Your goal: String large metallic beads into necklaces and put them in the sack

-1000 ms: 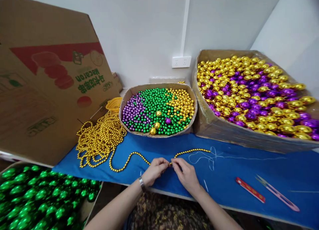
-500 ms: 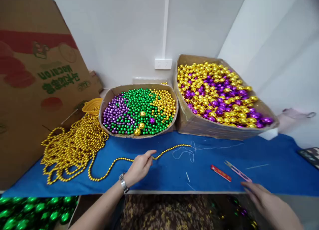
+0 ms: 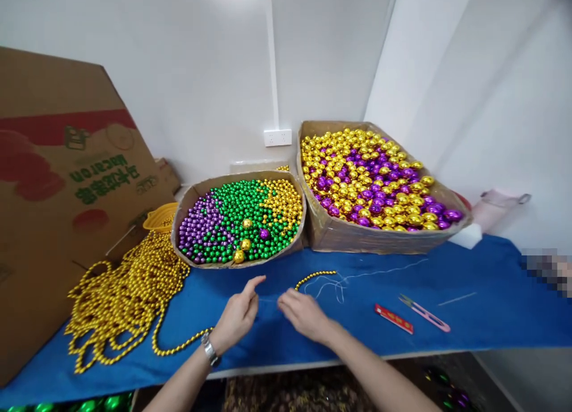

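Above the front of the blue tablecloth, my left hand (image 3: 238, 315) is closed on a gold bead strand (image 3: 179, 347), index finger pointing out. That strand runs left to a heap of gold bead strands (image 3: 129, 299). My right hand (image 3: 304, 317) is pinched close by, at the near end of a short beaded length (image 3: 315, 276). A thin stretch of thread (image 3: 268, 300) shows between the two hands. Past the short length lies loose clear thread (image 3: 339, 290). Pink-handled thread snips (image 3: 424, 312) rest to the right, beside a red packet (image 3: 394, 319). My fingertips are partly hidden.
A carton of small purple, green and gold beads (image 3: 196, 263) stands behind my hands. Right of it is a larger carton of gold and purple balls (image 3: 348, 239). A big cardboard box (image 3: 53, 221) and yellow basket (image 3: 156, 220) are at left. A needle-like stick (image 3: 457, 299) lies right.
My right hand has left the snips and come across beside my left hand. The beads between the hands have parted, showing thread. The view has shifted too.
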### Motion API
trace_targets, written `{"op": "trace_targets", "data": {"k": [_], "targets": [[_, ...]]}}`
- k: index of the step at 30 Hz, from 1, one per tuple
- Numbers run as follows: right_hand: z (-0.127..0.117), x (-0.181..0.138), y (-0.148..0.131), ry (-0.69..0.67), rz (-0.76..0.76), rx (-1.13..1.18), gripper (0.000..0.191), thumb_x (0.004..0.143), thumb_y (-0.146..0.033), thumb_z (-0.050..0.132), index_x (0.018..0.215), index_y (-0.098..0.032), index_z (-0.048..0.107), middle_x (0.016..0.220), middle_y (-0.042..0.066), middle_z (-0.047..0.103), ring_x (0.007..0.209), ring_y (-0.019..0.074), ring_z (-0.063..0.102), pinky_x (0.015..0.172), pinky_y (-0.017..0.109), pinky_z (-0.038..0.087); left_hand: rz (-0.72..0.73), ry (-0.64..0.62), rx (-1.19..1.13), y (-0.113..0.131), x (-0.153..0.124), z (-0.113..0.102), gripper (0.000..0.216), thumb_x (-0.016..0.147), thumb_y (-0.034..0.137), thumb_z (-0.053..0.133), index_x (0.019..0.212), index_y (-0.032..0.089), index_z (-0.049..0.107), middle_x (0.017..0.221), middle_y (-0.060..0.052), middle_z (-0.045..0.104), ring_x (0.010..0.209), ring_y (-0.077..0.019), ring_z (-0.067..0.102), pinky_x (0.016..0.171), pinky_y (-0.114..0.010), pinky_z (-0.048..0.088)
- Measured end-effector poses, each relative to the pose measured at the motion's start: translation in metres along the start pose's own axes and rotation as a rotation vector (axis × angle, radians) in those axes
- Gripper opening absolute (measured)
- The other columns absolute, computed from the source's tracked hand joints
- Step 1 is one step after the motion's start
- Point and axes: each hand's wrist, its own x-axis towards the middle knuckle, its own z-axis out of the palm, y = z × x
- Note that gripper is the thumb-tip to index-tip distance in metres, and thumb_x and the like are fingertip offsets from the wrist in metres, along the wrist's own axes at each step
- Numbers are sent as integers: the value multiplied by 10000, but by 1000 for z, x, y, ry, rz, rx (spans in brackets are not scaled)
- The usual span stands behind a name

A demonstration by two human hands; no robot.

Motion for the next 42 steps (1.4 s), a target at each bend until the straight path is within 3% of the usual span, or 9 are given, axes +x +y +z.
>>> {"op": "trace_targets", "data": {"k": [7, 9, 12, 16, 20, 27, 31, 36, 42], "targets": [[-71, -77, 181, -19, 469, -297, 190, 877, -153, 453, 950, -184, 625, 991, 71, 627, 707, 145, 639, 600, 256, 468, -215, 111, 411, -77, -17, -27, 377, 878, 213, 279, 1203, 173, 465, 593, 1, 592, 571, -184, 595, 569, -258, 372], [-90, -107, 212, -3, 604, -368, 200, 891, -174, 450, 1013, -158, 608, 1076, 90, 607, 776, 153, 631, 653, 287, 480, -245, 121, 437, -84, -14, -28, 358, 883, 240, 277, 1157, 170, 497, 636, -22, 638, 615, -203, 630, 583, -267, 397], [-100, -141, 227, 27, 757, -447, 276, 905, -180, 413, 1130, -155, 572, 1190, 136, 555, 809, 169, 633, 658, 302, 478, -206, 101, 399, -81, -4, -21, 340, 884, 288, 288, 1106, 185, 524, 735, -38, 693, 684, -216, 662, 614, -274, 434], [-87, -166, 210, 4, 730, -449, 297, 920, -236, 385, 1135, -239, 590, 1137, 73, 597, 824, 154, 643, 658, 251, 473, -120, 54, 312, -72, 6, -7, 286, 879, 373, 345, 1019, 232, 551, 895, -32, 713, 793, -211, 669, 667, -268, 452], [-69, -181, 185, -32, 630, -427, 253, 912, -285, 423, 1067, -290, 623, 997, 19, 649, 903, 147, 616, 746, 224, 462, -118, 13, 322, -69, 8, -5, 254, 872, 386, 359, 828, 240, 562, 808, -18, 701, 754, -209, 655, 634, -263, 420], [-66, -182, 168, -56, 610, -438, 310, 811, -57, 420, 973, -206, 638, 830, 90, 634, 785, 215, 621, 667, 291, 450, -173, 32, 230, -55, 6, -12, 297, 889, 414, 345, 817, 232, 567, 681, 17, 645, 651, -164, 604, 599, -236, 376], [-62, -155, 133, -98, 472, -309, 332, 821, -98, 393, 1014, -252, 614, 854, 56, 632, 725, 172, 630, 623, 255, 456, -167, 93, 149, -44, 7, -13, 311, 884, 407, 365, 792, 210, 588, 649, 18, 620, 620, -153, 579, 583, -228, 358], [-51, -91, 49, -20, 193, -45, 341, 927, -352, 340, 1205, -263, 516, 1041, 69, 610, 894, 184, 630, 721, 276, 492, -140, 112, 90, -27, 10, -10, 304, 880, 380, 395, 757, 192, 600, 595, 22, 579, 568, -133, 540, 558, -220, 332], [-27, -16, -11, -101, 161, -137, 263, 918, -382, 406, 1066, -253, 580, 928, 58, 613, 825, 191, 635, 597, 231, 455, -60, 84, 88, -6, 8, -3, 293, 894, 333, 386, 773, 190, 611, 651, 11, 612, 605, -130, 552, 569, -214, 336]]}}
